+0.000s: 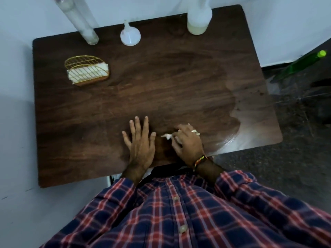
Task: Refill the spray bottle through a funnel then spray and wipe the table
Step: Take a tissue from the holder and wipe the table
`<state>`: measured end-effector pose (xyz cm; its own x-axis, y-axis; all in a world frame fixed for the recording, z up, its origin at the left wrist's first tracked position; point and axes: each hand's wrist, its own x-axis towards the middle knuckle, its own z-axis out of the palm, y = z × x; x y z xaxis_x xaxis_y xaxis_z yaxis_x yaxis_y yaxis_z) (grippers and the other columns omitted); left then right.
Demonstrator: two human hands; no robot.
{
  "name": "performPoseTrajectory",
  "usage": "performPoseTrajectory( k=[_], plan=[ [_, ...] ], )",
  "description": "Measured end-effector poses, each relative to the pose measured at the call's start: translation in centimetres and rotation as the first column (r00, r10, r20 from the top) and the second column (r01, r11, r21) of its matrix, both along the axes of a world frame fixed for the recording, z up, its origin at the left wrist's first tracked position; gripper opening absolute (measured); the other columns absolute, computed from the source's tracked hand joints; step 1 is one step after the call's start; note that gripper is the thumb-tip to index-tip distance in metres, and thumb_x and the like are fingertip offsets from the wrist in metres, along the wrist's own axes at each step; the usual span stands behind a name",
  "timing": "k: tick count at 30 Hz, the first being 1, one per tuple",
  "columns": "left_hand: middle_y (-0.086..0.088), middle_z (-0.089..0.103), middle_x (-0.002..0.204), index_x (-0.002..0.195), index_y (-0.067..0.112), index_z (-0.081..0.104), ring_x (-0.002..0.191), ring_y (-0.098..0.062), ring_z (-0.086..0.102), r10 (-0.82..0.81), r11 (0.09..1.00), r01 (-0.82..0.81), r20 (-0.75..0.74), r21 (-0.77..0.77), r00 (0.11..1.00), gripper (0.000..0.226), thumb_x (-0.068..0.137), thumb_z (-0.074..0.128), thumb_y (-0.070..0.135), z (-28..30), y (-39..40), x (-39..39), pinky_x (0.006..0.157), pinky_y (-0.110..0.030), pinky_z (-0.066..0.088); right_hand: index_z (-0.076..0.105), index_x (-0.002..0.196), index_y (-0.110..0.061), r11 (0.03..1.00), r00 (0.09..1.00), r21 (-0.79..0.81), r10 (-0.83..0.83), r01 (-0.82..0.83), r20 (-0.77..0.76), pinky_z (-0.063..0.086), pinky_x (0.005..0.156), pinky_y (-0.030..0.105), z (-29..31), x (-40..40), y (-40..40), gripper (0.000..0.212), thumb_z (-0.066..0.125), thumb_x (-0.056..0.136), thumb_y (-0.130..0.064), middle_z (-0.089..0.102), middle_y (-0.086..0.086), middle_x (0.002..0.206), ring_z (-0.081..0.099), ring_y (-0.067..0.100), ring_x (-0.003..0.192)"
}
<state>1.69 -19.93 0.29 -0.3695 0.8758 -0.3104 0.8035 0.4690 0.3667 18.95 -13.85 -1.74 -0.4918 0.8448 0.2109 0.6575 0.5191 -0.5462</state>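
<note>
Napkin holder: gold wire, white napkins held inside, far-left of table.
Spray bottle: tall, clear, back-left edge; top cut off by frame.
Funnel: white, set mouth-down, spout up, back centre.
Left hand: laid flat on table, fingers spread, nothing gripped.
Tissue: small white wad, pinched under right hand, pressed to tabletop.
Refill bottle: back-right, pale liquid at bottom.
Wet patch: prob. spray film, glossy, right side.

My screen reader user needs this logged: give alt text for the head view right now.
The right hand presses a crumpled white tissue on a dark wooden table near its front edge; the left hand lies flat beside it. At the back stand a funnel, two bottles and a gold tissue holder.
</note>
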Motion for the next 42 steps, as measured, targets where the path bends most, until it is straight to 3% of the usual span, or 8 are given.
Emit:
performPoseTrajectory(
  k=[4,7,10,13,20,27,39,42],
  plan=[
    [-0.003,-0.002,0.166,0.158,0.03,0.011,0.151,-0.014,-0.014,0.045,0.997,-0.048,0.057,0.053,0.997,0.063,0.099,0.018,0.05,1.3,2.1,0.8,0.118,-0.05,-0.014,0.069,0.085,-0.014,0.746,0.715,-0.58,-0.597,0.328,-0.363,0.054,0.077,0.031,5.0,0.9,3.8,0.006,0.066,0.089,-0.016,0.07,-0.002,0.085,0.063,0.01,0.081],
    [-0.002,-0.001,0.166,0.158,0.032,0.011,0.151,-0.014,-0.012,0.01,0.994,-0.02,0.102,0.103,0.995,0.055,0.106,0.026,0.043,2.6,5.1,2.5,0.119,-0.049,-0.012,0.063,0.088,-0.012,0.47,0.33,-0.874,-0.85,0.126,-0.41,0.054,0.058,0.025,7.9,3.2,7.5,0.012,0.058,0.097,-0.008,0.064,0.007,0.082,0.061,0.013,0.068],
    [0.0,0.002,0.166,0.157,0.032,0.012,0.152,-0.014,-0.009,-0.066,0.989,0.045,0.141,0.144,0.988,0.053,0.107,0.028,0.036,4.1,9.2,5.6,0.121,-0.046,-0.009,0.06,0.104,-0.006,0.368,0.166,-0.929,-0.914,-0.041,-0.37,0.058,0.055,0.03,9.7,7.0,10.6,0.014,0.05,0.103,-0.015,0.065,0.011,0.086,0.066,0.013,0.063],
    [0.002,0.001,0.166,0.157,0.033,0.011,0.152,-0.014,-0.009,-0.21,0.974,0.193,0.147,0.12,0.967,0.052,0.107,0.026,0.034,4.9,13.6,9.5,0.122,-0.044,-0.007,0.06,0.123,-0.002,0.36,0.15,-0.921,-0.913,-0.146,-0.38,0.06,0.07,0.039,10.8,10.8,12.9,0.04,0.054,0.1,-0.034,0.07,0.018,0.107,0.07,0.026,0.087],
    [0.0,0.004,0.166,0.157,0.028,0.014,0.153,-0.019,-0.007,-0.438,0.897,0.443,0.145,0.002,0.887,0.055,0.106,0.03,0.038,3.0,24.1,20.2,0.121,-0.046,-0.003,0.062,0.091,-0.006,0.45,0.114,-0.876,-0.893,0.171,-0.436,0.056,0.063,0.037,11.2,19.5,17.8,0.005,0.066,0.091,-0.004,0.072,-0.003,0.071,0.067,0.014,0.065],
    [-0.009,0.002,0.166,0.157,0.02,0.019,0.153,-0.026,-0.005,-0.424,0.905,0.423,0.057,0.031,0.904,0.057,0.105,0.034,0.037,-1.2,35.0,27.8,0.122,-0.046,-0.002,0.057,0.082,-0.005,0.458,0.143,-0.778,-0.886,0.431,-0.442,0.05,0.056,0.023,8.4,28.0,23.9,0.015,0.069,0.089,0.0,0.059,0.012,0.076,0.052,0.019,0.069],
    [-0.019,0.023,0.161,0.152,0.008,0.033,0.151,-0.035,0.015,-0.318,0.913,0.361,-0.224,0.189,0.921,0.069,0.099,0.04,0.051,-5.8,37.5,29.5,0.122,-0.053,0.006,0.055,0.073,-0.008,0.188,0.079,-0.76,-0.981,0.623,-0.177,0.041,0.05,0.012,-5.0,32.4,37.1,0.021,0.071,0.083,0.001,0.05,-0.002,0.063,0.045,-0.003,0.047],
    [-0.019,0.023,0.16,0.152,0.007,0.033,0.15,-0.036,0.016,-0.322,0.903,0.375,-0.247,0.211,0.914,0.068,0.099,0.043,0.049,-6.2,37.5,29.6,0.121,-0.055,0.009,0.056,0.07,-0.011,0.118,0.055,-0.817,-0.993,0.565,-0.105,0.055,0.058,0.039,-8.9,31.3,39.9,0.02,0.072,0.078,-0.004,0.057,0.004,0.065,0.053,0.016,0.058]
  ],
)
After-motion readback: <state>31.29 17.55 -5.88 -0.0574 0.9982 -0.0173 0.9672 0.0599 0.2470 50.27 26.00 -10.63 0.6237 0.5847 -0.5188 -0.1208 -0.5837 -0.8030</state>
